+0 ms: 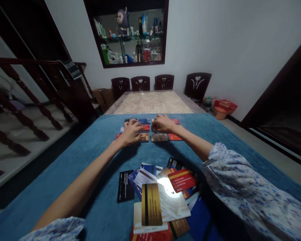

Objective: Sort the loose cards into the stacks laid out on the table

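Observation:
Rows of bank-style cards lie on a blue cloth, under and around both hands. My left hand point(132, 131) is over the left part of the rows, fingers bent but apart, beside a red card point(145, 127) and a gold-brown card point(143, 137). My right hand point(163, 124) is further right, its fingers curled together; what they hold, if anything, is hidden. Just below it lies a greyish card point(159, 137), with an orange-red card point(175, 137) to the right. A dark blue card point(144, 121) shows in the back row between the hands.
Nearer me is a loose pile of overlapping cards, with a gold card point(152, 204) and a red card point(182, 180) on top. A black card point(125, 186) lies at its left. The blue cloth point(102, 207) covers the near table; chairs point(164, 82) stand at the far end.

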Motion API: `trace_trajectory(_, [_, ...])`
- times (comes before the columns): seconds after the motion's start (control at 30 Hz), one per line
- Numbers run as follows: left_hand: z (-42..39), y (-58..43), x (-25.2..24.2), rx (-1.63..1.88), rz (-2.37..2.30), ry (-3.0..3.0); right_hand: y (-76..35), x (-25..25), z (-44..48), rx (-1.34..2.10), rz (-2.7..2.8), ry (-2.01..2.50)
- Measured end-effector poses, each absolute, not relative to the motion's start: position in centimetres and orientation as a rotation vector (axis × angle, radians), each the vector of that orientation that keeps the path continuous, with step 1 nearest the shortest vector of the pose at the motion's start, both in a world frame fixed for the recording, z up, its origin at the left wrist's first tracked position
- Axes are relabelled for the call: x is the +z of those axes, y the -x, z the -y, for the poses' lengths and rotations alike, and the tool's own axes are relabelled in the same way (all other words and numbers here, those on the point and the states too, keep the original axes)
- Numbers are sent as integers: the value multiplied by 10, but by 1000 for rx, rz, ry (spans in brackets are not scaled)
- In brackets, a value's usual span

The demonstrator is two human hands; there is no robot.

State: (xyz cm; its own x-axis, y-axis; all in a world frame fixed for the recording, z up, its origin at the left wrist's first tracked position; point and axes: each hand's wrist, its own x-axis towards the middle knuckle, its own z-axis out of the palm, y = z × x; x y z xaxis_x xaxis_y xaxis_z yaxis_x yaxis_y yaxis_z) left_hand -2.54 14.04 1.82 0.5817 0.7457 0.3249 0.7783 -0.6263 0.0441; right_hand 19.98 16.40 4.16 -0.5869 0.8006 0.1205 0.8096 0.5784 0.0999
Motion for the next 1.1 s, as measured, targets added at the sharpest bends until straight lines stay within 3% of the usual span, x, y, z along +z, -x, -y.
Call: trace_trajectory(1.1, [-17,-46,-5,-523,875,3054,-295,-9,-36,-81,2669,1030])
